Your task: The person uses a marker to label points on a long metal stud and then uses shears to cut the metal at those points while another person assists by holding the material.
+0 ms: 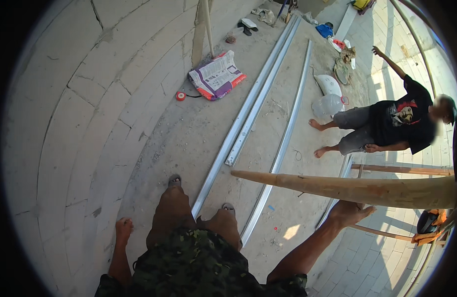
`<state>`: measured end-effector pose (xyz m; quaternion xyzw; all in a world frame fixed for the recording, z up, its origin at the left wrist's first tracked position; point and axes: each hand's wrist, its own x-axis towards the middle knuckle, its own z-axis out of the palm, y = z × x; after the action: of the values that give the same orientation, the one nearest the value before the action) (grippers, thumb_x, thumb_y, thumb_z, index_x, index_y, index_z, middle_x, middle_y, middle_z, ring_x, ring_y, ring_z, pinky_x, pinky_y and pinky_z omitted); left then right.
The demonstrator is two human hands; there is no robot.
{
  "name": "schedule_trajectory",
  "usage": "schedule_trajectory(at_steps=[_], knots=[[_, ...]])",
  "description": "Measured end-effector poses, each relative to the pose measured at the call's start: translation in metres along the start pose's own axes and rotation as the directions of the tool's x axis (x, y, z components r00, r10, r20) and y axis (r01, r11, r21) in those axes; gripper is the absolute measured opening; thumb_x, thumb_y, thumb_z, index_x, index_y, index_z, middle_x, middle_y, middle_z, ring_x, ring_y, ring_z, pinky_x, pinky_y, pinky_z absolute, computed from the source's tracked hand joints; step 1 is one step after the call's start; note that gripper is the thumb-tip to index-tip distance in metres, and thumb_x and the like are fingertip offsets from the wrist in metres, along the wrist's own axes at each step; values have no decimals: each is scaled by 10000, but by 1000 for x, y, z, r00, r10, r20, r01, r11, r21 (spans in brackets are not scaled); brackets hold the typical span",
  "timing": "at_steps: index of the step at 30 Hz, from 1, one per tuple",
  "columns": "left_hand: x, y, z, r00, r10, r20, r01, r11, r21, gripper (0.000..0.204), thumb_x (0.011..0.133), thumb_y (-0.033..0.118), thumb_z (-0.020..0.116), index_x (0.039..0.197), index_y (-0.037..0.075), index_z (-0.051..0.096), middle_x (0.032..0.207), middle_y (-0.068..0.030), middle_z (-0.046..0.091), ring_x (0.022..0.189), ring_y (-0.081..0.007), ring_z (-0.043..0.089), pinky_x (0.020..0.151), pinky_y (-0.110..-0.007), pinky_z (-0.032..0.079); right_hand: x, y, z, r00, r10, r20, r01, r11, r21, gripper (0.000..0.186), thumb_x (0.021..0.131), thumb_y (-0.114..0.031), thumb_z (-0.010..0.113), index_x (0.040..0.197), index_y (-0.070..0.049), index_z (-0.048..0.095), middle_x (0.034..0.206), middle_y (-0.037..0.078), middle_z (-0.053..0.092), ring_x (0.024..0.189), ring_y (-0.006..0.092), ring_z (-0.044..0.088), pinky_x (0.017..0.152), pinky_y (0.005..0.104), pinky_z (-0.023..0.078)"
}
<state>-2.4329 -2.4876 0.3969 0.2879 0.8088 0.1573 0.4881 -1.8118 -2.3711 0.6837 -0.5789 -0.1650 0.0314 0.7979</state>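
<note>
My left hand [123, 228] hangs low beside the block wall, its fingers curled in and nothing visible in them. My right hand [351, 213] reaches out to the right, right beside a thick bamboo pole [347, 189]. Its fingers are stretched out, and the pole's edge covers part of the hand; whether they touch, I cannot tell. Long metal channels [258, 94] lie side by side on the floor in front of me, one running past my feet. Another metal channel [288, 128] lies to their right, passing under the line of the pole.
A pale block wall [89, 99] runs along my left. An opened purple-and-white bag [218, 76] and a red tape roll [180, 96] lie near it. On the right stands a barefoot person [387, 119], one arm raised, beside a clear plastic jug [327, 105] and a white sack [328, 85].
</note>
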Motion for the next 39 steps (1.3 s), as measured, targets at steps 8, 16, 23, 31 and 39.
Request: schedule_trajectory(at_steps=[8, 16, 23, 31, 39], knots=[[101, 139, -85, 983, 147, 108, -168, 960, 226, 333, 887, 195, 575, 1098, -52, 645, 755, -96, 637, 616, -137, 585, 546, -268, 469, -3, 20, 21, 991, -113, -76, 104, 988, -118, 634, 962, -545, 314, 1274, -2, 414, 1039, 179, 563, 926, 302, 621, 860, 454, 529], [155, 280, -33, 918, 333, 215, -384, 881, 276, 353, 894, 194, 582, 1145, -50, 632, 763, -76, 630, 611, -122, 567, 556, -265, 458, 6, 33, 22, 979, -2, -203, 9, 999, 32, 568, 958, -480, 323, 1088, 34, 527, 916, 160, 584, 849, 274, 610, 807, 394, 520], [183, 324, 41, 880, 283, 382, -418, 843, 338, 341, 873, 172, 589, 1125, -52, 639, 772, -92, 651, 633, -135, 598, 578, -280, 476, 4, 36, 19, 954, 3, -299, 5, 1000, 28, 582, 927, -439, 361, 1111, 75, 560, 890, 172, 593, 835, 265, 590, 786, 367, 504], [191, 500, 142, 706, 498, 504, -667, 705, 239, 328, 879, 158, 613, 1143, -35, 637, 733, -65, 633, 633, -111, 578, 611, -272, 475, 2, 42, 9, 980, -81, -182, 65, 994, -92, 546, 914, -409, 366, 1144, 49, 555, 870, 140, 598, 854, 276, 585, 823, 394, 495], [192, 606, 241, 410, 487, 771, -856, 498, 140, 335, 897, 181, 613, 1156, -31, 634, 751, -58, 628, 651, -111, 574, 622, -267, 475, 0, 46, 10, 961, -115, -250, 97, 992, -82, 531, 925, -422, 405, 1132, 38, 569, 890, 153, 614, 860, 276, 596, 827, 396, 491]])
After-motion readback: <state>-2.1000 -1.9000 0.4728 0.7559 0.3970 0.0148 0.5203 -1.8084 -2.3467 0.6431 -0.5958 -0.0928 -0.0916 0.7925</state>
